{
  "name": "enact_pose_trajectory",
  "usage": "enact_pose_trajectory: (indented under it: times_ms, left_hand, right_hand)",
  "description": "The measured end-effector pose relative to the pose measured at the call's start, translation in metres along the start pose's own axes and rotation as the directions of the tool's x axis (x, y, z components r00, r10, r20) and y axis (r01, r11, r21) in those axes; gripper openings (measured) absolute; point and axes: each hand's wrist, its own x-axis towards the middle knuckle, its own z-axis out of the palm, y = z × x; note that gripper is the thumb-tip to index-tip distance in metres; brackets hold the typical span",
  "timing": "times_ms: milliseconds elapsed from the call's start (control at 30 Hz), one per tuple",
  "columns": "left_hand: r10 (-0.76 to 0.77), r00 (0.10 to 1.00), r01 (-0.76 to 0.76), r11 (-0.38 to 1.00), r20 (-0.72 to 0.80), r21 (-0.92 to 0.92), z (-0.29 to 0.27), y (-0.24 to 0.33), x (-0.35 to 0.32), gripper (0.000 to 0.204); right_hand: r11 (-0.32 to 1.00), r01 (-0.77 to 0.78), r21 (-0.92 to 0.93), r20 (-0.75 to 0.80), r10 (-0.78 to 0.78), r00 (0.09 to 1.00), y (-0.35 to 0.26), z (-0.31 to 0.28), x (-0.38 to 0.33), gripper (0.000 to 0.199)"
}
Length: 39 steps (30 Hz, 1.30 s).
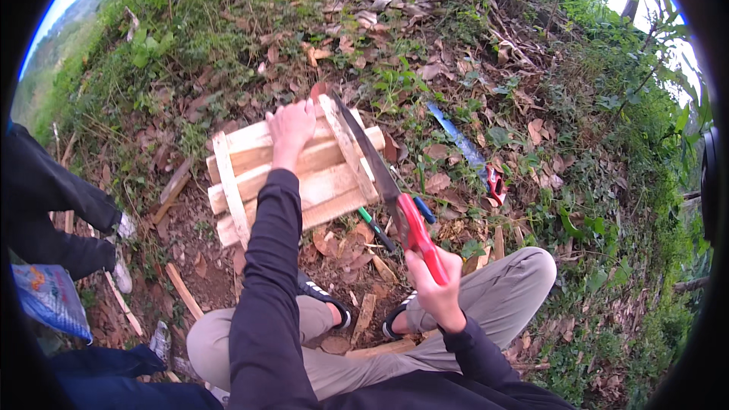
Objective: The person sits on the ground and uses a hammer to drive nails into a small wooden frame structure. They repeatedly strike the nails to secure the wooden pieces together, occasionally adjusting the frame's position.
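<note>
- Pallet-style slat frame (292,175) is lying flat on the dirt right in front of my feet, pale wood, a few long boards with cross slats nailed over them.
- I'm pressing my left hand (290,127) down on the far edge of it, fingers curled over the top board to pin it.
- My right hand (434,288) is wrapped tight around the red handle of the handsaw (383,182), and the blade is running up along the right-hand cross slat (348,148).
- Reckon the trick here is keeping long, light strokes and letting the teeth do the work, plus keeping my holding hand well off the blade line so a slip isn't hitting fingers. More weight on the frame would probably stop it skating on the leaves.
- Just beside the frame's near right corner a green-handled tool (373,226) is sitting in the dirt, next to something blue-handled that I can't make out.
- Further right a second saw (469,153) with a blue blade and red handle is lying in the leaf litter.
- Off-cuts (182,288) are scattered around my shoes.
- Far left, another person is crouching, with a blue printed bag (49,296) by them; print is too blurry to describe beyond some colour patches.
</note>
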Motion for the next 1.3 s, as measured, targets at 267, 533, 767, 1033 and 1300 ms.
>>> enact_pose_trajectory:
  times_ms: [267,533,767,1033,1300]
  left_hand:
    - [-0.043,0.998,0.042,0.999,-0.039,-0.023,-0.01,-0.016,0.013,0.047]
    - [-0.043,0.999,0.043,0.999,0.0,-0.03,-0.008,-0.013,0.021,0.048]
    - [-0.07,0.992,0.077,0.994,0.103,-0.074,-0.023,-0.009,0.022,0.049]
    - [-0.007,0.997,0.009,0.999,0.076,-0.034,-0.014,-0.01,0.021,0.05]
    - [-0.089,0.995,0.092,0.995,0.054,-0.048,-0.02,-0.026,0.032,0.05]
  right_hand:
    - [0.993,-0.057,0.105,0.043,0.053,0.998,-0.018,-0.009,-0.016,0.01]
    - [0.98,0.166,-0.109,0.053,-0.161,0.986,-0.017,0.032,0.044,0.019]
    - [0.98,0.187,-0.072,0.05,-0.184,0.982,-0.026,0.042,0.058,0.02]
    - [0.976,0.186,-0.111,0.044,-0.182,0.982,-0.032,0.027,0.035,0.013]
    - [0.986,0.169,0.013,0.0,-0.169,0.986,-0.034,0.018,0.003,0.02]
